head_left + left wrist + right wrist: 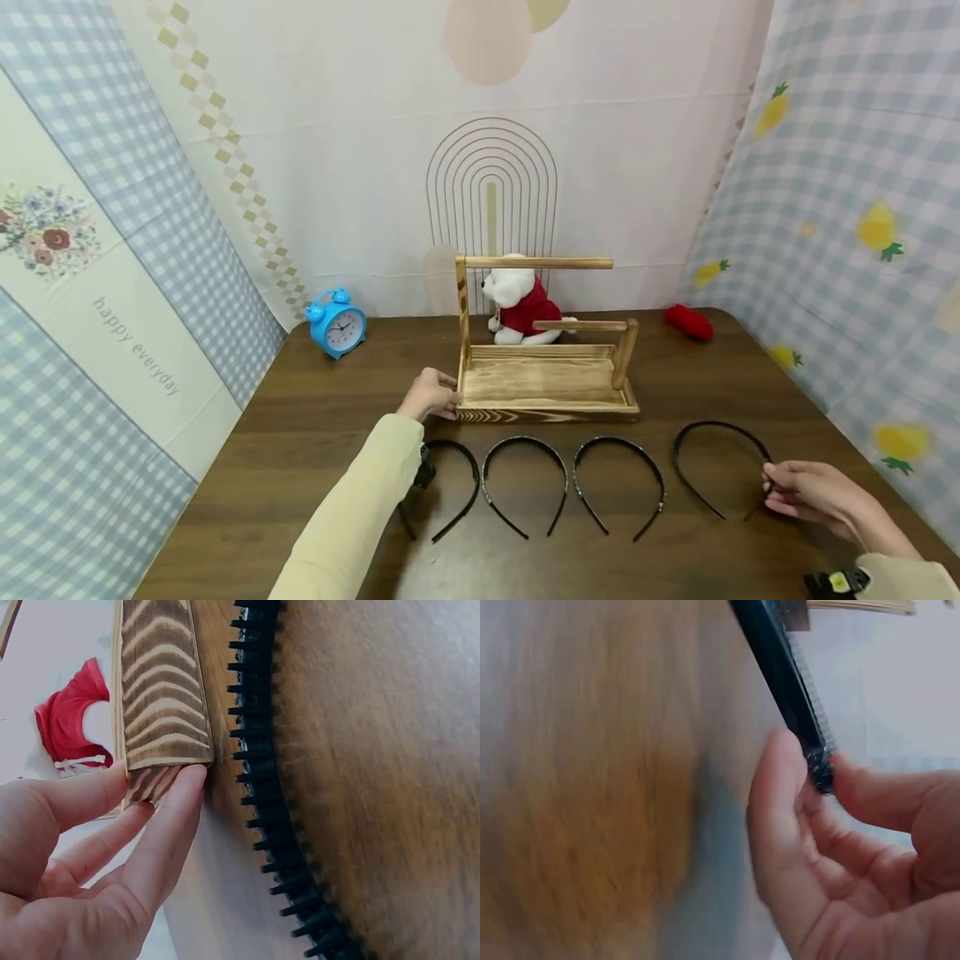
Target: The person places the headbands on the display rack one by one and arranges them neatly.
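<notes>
Left hand [433, 393]: my fingers and thumb pinch the left front corner of the stand, the gap between them only as wide as the wood they hold.
Wooden stand [540, 379]: it sits on the tabletop [262, 475], beyond the row of headbands; a shallow rimmed tray with a taller post on the left and a shorter one on the right, each carrying a bar that reaches inward over the tray.
Right hand [813, 500]: I have my thumb and fingertips closed on one leg of a black headband, near its end.
Held headband [716, 423]: far right of the row, its arch pointing away from me; I cannot tell whether it is wholly clear of the wood below.
Other headbands: three more, arches away from me, in front of the stand: a left one [477, 477] partly hidden by my left wrist, a middle one [525, 438], and a right one [618, 439] nearest the one I hold.
Behind the stand: a white plush dog [512, 286] in a red top.
Back left: a blue alarm clock [341, 327].
Back right: a small red item [688, 322], too indistinct to name.
</notes>
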Action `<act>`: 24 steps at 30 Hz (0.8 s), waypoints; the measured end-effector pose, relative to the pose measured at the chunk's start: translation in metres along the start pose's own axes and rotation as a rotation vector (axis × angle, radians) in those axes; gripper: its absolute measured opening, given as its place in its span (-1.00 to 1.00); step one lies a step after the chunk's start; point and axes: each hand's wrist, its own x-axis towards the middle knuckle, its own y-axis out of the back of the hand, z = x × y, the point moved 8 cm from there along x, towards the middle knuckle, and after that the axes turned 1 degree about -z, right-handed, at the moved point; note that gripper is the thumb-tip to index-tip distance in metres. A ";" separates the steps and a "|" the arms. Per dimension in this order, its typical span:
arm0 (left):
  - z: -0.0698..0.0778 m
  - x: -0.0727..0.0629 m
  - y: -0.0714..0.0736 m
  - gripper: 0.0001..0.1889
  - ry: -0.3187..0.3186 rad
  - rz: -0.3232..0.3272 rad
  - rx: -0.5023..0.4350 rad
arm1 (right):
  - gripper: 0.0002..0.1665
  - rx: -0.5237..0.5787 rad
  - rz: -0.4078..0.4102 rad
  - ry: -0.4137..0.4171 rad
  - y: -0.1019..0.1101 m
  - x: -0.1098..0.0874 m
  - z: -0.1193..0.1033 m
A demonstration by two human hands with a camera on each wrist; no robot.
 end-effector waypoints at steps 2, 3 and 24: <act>0.001 0.000 -0.001 -0.58 0.003 -0.002 -0.007 | -0.69 0.081 -0.065 0.033 -0.002 -0.002 0.000; 0.001 0.000 -0.001 -0.58 0.004 -0.001 -0.006 | -0.70 0.120 -0.099 0.050 -0.003 -0.003 0.000; 0.005 -0.002 0.000 -0.62 -0.023 0.049 0.079 | -0.86 0.452 0.231 0.463 -0.018 -0.012 -0.047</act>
